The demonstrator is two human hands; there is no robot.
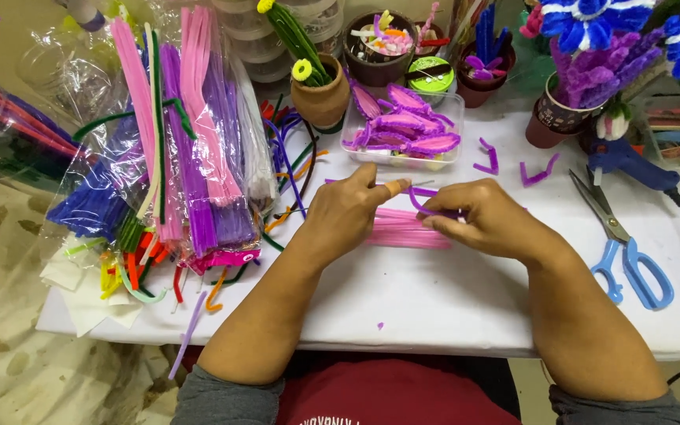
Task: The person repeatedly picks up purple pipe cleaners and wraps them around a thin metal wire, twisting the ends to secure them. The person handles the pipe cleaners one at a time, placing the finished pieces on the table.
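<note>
Purple pipe cleaner (425,206), bent into a loop, sits pinched between both hands over the white bench (434,299), the left hand (348,212) and right hand (485,216) each closed on it, just above a pink bundle (407,232), scissors (627,244) lying nearby.

**Pipe cleaner craft table, mid-bend**

Both hands are over a white table (434,307). The left hand (348,216) and right hand (485,216) pinch the two ends of a purple pipe cleaner (423,206), which curves between the fingertips. Right under them lies a small stack of pink pipe cleaners (403,232). Blue-handled scissors (627,252) sit off to the right, near a blue glue gun (631,161). A clear tray of purple petal shapes (407,130) sits just behind the hands, and bagged pipe cleaners (190,149) in pink and purple pile up on the left.
</note>
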